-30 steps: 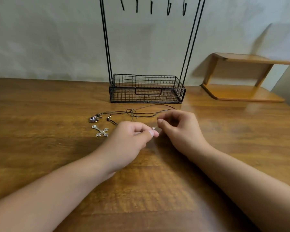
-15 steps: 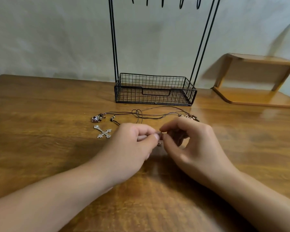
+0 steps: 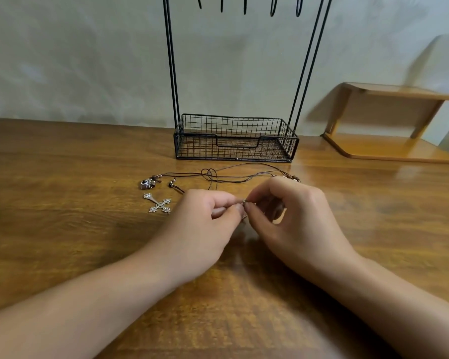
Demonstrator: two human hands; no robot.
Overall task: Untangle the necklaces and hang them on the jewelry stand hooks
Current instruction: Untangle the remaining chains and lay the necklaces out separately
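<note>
Dark cord necklaces (image 3: 213, 175) lie tangled on the wooden table (image 3: 62, 203), with beads and a small metal pendant (image 3: 147, 183) at their left end. A silver cross pendant (image 3: 160, 203) lies just in front of that. My left hand (image 3: 205, 224) and my right hand (image 3: 293, 216) meet fingertip to fingertip, both pinching a tiny silver clasp (image 3: 244, 202) of a thin chain that is mostly hidden under them. The black wire jewelry stand (image 3: 235, 137) stands behind, its hooks (image 3: 245, 5) at the top edge of the view.
The stand's base is a wire basket with two pairs of upright rods. A small wooden shelf (image 3: 389, 123) sits at the back right against the wall. Bare table surface lies left of the pendants.
My hands have drawn slightly nearer to me and closed together on the clasp; the view has shifted a little, showing beads at the cords' right end.
</note>
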